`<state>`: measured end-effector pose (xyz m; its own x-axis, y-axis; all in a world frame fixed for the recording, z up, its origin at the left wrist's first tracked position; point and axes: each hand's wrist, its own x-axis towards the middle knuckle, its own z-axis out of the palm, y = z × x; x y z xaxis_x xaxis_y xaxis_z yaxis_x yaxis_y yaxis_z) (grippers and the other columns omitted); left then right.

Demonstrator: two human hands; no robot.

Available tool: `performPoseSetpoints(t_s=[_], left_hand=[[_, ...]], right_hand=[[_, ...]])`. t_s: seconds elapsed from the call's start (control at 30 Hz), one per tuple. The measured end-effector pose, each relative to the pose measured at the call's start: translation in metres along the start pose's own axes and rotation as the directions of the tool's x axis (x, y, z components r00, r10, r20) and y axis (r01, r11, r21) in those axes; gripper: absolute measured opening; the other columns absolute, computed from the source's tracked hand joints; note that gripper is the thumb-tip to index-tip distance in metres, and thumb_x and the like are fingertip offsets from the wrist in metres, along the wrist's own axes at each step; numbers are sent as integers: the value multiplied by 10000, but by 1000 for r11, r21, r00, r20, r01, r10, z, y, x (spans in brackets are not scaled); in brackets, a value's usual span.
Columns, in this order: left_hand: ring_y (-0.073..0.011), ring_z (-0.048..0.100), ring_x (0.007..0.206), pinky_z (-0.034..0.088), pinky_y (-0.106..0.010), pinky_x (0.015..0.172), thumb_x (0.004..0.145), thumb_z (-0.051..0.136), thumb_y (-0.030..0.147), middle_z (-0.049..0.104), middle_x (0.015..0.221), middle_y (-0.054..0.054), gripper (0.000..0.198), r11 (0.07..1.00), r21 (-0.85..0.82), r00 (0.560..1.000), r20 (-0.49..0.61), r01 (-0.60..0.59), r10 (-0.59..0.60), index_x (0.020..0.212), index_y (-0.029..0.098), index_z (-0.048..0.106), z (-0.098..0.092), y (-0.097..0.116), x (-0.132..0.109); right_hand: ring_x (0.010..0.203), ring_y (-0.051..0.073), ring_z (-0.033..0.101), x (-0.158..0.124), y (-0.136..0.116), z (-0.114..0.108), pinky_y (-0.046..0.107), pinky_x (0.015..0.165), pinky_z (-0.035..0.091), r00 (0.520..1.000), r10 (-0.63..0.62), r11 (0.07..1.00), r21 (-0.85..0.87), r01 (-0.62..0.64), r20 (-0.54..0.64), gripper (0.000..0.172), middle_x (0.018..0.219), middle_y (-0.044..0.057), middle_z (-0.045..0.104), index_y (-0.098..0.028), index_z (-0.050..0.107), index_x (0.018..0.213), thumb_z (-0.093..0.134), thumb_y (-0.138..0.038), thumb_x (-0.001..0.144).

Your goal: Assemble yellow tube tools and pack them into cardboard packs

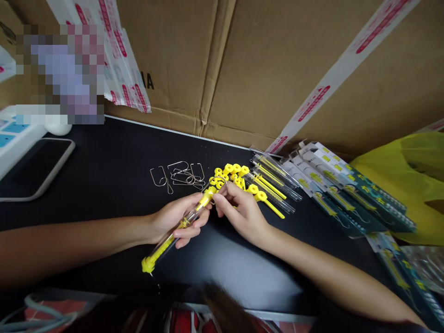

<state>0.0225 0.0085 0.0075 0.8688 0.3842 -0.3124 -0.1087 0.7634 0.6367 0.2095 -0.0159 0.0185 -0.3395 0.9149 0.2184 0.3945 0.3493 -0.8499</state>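
Note:
My left hand [176, 221] is closed around a clear plastic tube with a yellow rod inside [163, 245], held slanting, its yellow cap low at the left. My right hand [241, 210] pinches a thin wire ring [219, 187] at the tube's upper yellow end. Just beyond my fingers lies a heap of yellow plastic parts [234, 175] and a few clear tubes with yellow rods [274, 187]. Several bent wire clips [180, 175] lie on the black table [111, 175] to the left of the heap.
Packaged cards with the same items [347, 189] are fanned out at the right, beside a yellow plastic bag [412, 180]. A phone [34, 169] and a white device [14, 134] sit at the left. Cardboard boxes [263, 64] wall off the back.

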Motion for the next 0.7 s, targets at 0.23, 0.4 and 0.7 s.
performPoseSetpoints(t_s=[0.23,0.4,0.7], left_hand=[[-35,146,260,378,-145,256,983,200,466,296,431,85,551,997,-57,998,37,47,-45,594,165,449,-1,3,0],[-39,153,237,357,-145,250,983,164,476,272,365,80,609,999,-33,999,49,15,-13,542,164,445,0,-1,-1],[-47,130,228,318,-147,236,950,203,539,213,327,82,611,994,-19,989,111,104,-101,502,182,413,-6,2,0]], right_hand=[[611,102,561,0,8,7,233,580,466,998,66,982,179,-64,-1,206,720,-8,589,-198,482,808,475,-337,961],[597,93,546,-2,7,9,218,546,477,997,83,948,306,-81,7,229,719,-9,571,-191,495,804,472,-355,961],[564,91,520,-1,5,8,226,560,447,1000,16,979,203,-17,8,233,666,-19,550,-192,476,797,456,-348,969]])
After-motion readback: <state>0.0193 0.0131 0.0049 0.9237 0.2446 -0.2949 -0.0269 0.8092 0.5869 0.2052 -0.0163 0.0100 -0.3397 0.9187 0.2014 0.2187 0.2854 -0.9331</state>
